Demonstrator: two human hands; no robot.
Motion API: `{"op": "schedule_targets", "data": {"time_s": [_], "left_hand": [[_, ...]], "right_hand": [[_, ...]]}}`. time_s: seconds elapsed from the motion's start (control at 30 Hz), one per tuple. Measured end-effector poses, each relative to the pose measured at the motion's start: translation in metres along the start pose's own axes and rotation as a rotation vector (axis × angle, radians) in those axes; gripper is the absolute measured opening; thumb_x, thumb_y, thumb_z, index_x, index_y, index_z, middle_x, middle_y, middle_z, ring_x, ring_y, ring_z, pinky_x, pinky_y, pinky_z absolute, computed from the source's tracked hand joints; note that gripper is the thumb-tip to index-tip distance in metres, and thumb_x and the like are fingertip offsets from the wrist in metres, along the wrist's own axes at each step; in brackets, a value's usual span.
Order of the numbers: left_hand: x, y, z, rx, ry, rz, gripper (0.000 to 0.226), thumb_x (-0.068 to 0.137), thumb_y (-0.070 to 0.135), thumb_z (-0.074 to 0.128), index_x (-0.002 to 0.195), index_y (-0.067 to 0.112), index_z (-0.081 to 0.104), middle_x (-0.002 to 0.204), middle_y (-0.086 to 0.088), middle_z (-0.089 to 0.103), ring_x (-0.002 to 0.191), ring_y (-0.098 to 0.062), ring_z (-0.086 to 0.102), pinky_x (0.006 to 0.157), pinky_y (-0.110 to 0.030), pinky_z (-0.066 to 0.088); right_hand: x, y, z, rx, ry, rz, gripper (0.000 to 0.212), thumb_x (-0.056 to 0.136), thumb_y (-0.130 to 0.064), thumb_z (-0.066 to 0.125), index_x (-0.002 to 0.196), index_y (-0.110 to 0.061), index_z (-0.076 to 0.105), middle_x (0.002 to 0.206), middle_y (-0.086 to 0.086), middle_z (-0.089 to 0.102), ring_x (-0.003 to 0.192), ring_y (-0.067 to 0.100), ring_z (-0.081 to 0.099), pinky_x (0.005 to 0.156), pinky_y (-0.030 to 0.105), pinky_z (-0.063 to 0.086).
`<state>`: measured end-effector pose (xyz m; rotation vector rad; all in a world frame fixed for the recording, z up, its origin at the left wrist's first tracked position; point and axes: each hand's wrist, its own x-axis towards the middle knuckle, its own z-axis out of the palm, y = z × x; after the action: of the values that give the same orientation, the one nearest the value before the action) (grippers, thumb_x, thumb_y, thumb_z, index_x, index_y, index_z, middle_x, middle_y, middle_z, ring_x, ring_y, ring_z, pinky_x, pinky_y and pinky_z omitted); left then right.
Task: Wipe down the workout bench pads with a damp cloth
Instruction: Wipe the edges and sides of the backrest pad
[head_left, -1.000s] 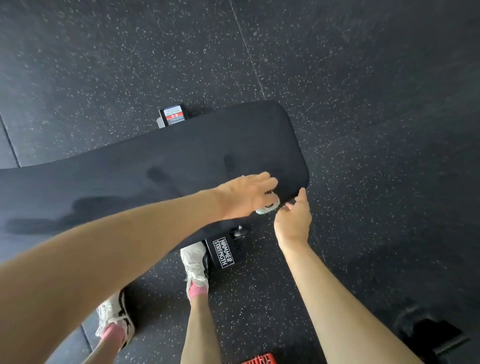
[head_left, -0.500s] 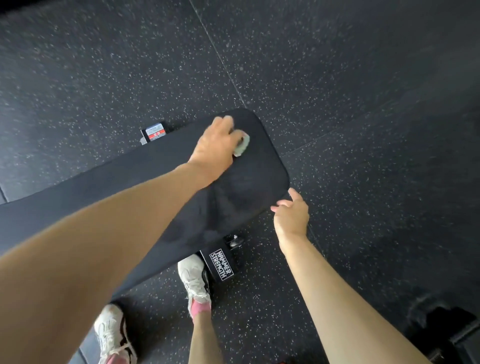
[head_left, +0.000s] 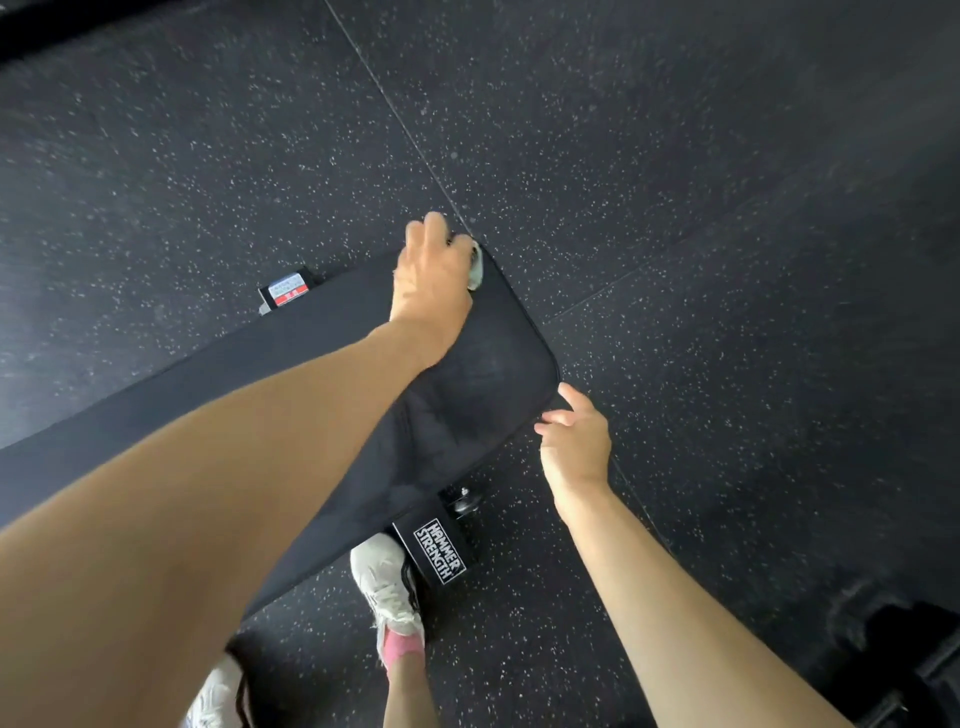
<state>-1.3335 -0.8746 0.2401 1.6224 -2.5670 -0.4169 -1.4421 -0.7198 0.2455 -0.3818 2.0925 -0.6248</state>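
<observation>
I take long black padded bench pad (head_left: 493, 384) as reference. I see left hand (head_left: 434, 280) clamping small pale green cloth (head_left: 475, 273) on pad's far end corner, fingers curled over edge. right hand (head_left: 574, 441) released, grasping nothing, just beside pad's near end corner; contact unconfirmed. White trainer (head_left: 387, 587) below pad's near edge.

Left hand (head_left: 431, 280) grips pale cloth (head_left: 477, 273) at bench pad (head_left: 467, 395) far corner. Right hand (head_left: 574, 447) loose-fingered, just beside near corner. White shoe (head_left: 387, 587) on floor (head_left: 675, 208).

A gym: speckled rubber floor (head_left: 675, 156) and a padded Hammer Strength bench (head_left: 483, 379).
</observation>
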Motion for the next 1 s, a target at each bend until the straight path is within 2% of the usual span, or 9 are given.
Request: {"op": "schedule_targets", "data": {"time_s": [0.07,0.13,0.27,0.33,0.43,0.57,0.63,0.77,1.0], "left_hand": [[-0.011,0.009,0.009,0.096,-0.158,0.433,0.029,0.077,-0.007,0.057,0.093,0.017,0.055,0.108,-0.014,0.048,0.098,-0.034,0.043,0.070,-0.035,0.041],[-0.008,-0.005,0.004,0.114,-0.202,0.552,0.033,0.076,-0.008,0.053,0.098,0.016,0.059,0.106,-0.012,0.046,0.097,-0.032,0.044,0.070,-0.034,0.036],[0.017,-0.018,0.007,-0.077,0.074,-0.161,0.032,0.079,-0.011,0.054,0.105,0.005,0.062,0.112,-0.015,0.043,0.102,-0.033,0.040,0.078,-0.037,0.044],[0.012,0.011,0.008,-0.086,0.022,-0.136,0.027,0.082,-0.005,0.054,0.099,0.014,0.062,0.115,-0.010,0.043,0.105,-0.030,0.038,0.081,-0.035,0.044],[-0.027,0.063,0.016,-0.103,-0.161,0.121,0.021,0.085,0.009,0.057,0.101,0.022,0.058,0.115,-0.005,0.048,0.105,-0.026,0.042,0.074,-0.028,0.036],[-0.083,0.089,0.031,-0.061,-0.244,0.274,0.037,0.041,0.041,0.083,0.071,0.024,0.069,0.080,0.003,0.056,0.070,-0.014,0.054,0.051,-0.017,0.034],[-0.094,0.081,0.039,-0.036,-0.154,0.299,0.035,0.036,0.039,0.084,0.064,0.025,0.068,0.072,0.005,0.053,0.064,-0.012,0.052,0.049,-0.016,0.035],[-0.119,0.060,0.032,-0.118,-0.052,0.098,0.046,0.030,0.011,0.086,0.072,0.017,0.067,0.072,-0.001,0.051,0.061,-0.017,0.051,0.049,-0.023,0.040],[-0.159,-0.012,0.016,-0.145,0.191,-0.395,0.051,0.035,-0.012,0.072,0.083,0.006,0.067,0.069,-0.009,0.048,0.057,-0.027,0.048,0.052,-0.029,0.040]], "right_hand": [[0.000,0.002,-0.002,0.007,0.015,0.013,0.066,0.082,0.016,0.032,0.139,-0.014,0.047,0.116,0.013,0.063,0.108,0.025,0.061,0.093,0.035,0.049],[-0.002,0.005,0.000,0.024,0.004,0.016,0.067,0.081,0.016,0.032,0.138,-0.013,0.047,0.117,0.014,0.063,0.111,0.026,0.060,0.098,0.041,0.048],[-0.003,0.007,0.002,0.064,-0.005,0.013,0.066,0.081,0.017,0.033,0.139,-0.012,0.047,0.120,0.015,0.061,0.108,0.025,0.062,0.091,0.033,0.051],[-0.001,0.008,0.001,0.055,0.011,0.001,0.065,0.082,0.017,0.033,0.138,-0.012,0.047,0.121,0.013,0.061,0.107,0.024,0.062,0.088,0.032,0.051],[-0.003,0.008,0.001,0.026,0.036,0.023,0.059,0.086,0.013,0.035,0.137,-0.013,0.048,0.115,0.010,0.064,0.106,0.024,0.062,0.090,0.035,0.050],[-0.016,0.011,-0.001,-0.027,0.116,0.014,0.038,0.090,0.002,0.043,0.123,-0.007,0.058,0.102,0.008,0.067,0.087,0.020,0.059,0.069,0.026,0.044],[-0.026,0.016,-0.001,-0.071,0.122,0.003,0.041,0.090,0.003,0.043,0.127,-0.007,0.056,0.108,0.010,0.065,0.095,0.024,0.059,0.075,0.029,0.043],[-0.043,0.017,0.010,-0.141,0.087,-0.015,0.064,0.090,0.009,0.041,0.148,-0.016,0.029,0.129,0.011,0.057,0.117,0.027,0.057,0.100,0.041,0.044],[-0.091,0.016,0.053,-0.547,0.058,-0.227,0.069,0.091,0.003,0.049,0.150,-0.018,0.020,0.153,0.013,0.015,0.134,0.027,0.029,0.094,0.041,0.045]]}}
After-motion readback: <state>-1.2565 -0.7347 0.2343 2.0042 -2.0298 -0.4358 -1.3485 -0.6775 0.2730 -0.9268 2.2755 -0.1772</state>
